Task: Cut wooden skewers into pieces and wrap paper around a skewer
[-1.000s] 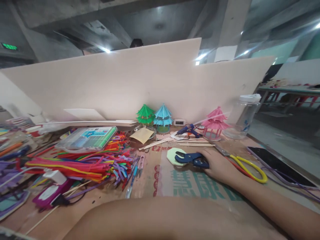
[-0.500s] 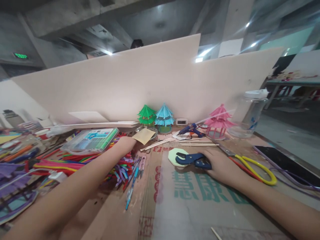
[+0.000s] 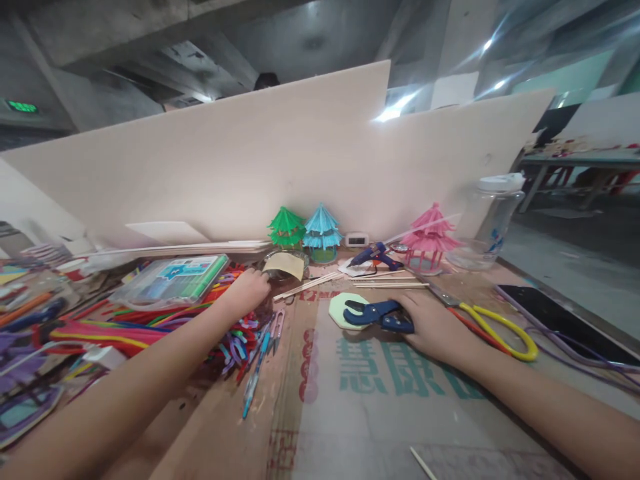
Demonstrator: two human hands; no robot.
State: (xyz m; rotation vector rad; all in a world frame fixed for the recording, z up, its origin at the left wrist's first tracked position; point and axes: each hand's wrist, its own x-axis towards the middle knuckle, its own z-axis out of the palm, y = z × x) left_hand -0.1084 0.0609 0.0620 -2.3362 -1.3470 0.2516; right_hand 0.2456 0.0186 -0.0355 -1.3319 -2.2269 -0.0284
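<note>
Head view, from left to right: a clear plastic case point(image 3: 167, 283) lies at nine o'clock from the left hand point(image 3: 250, 293), above a heap of coloured fuzzy strips point(image 3: 107, 331). Across that heap the bare left forearm slants up from seven o'clock towards one o'clock, the back of the hand uppermost and the fingers curled. Its fingertips meet the left edge of a yellowish card point(image 3: 286, 265), just off at two o'clock; whether they are pinched on it I cannot tell. The card is bowed, its middle raised, over a round dish point(image 3: 306, 257).

Further right, a green model point(image 3: 287, 227) and a blue model point(image 3: 323, 230) stand beyond the card, their tiered roofs pointed. A pale green octagonal piece point(image 3: 337, 308) lies flat on the worktop point(image 3: 320, 440) at nine o'clock from the right hand point(image 3: 427, 325), partly covered by the head of a dark blue cutter point(image 3: 377, 313). The cutter's short, hooked jaws gape towards nine o'clock. The right hand, palm down, is clamped on its handle end, its forearm coming in from four o'clock. Yellow-handled scissors point(image 3: 493, 327) lie close by at three o'clock.
</note>
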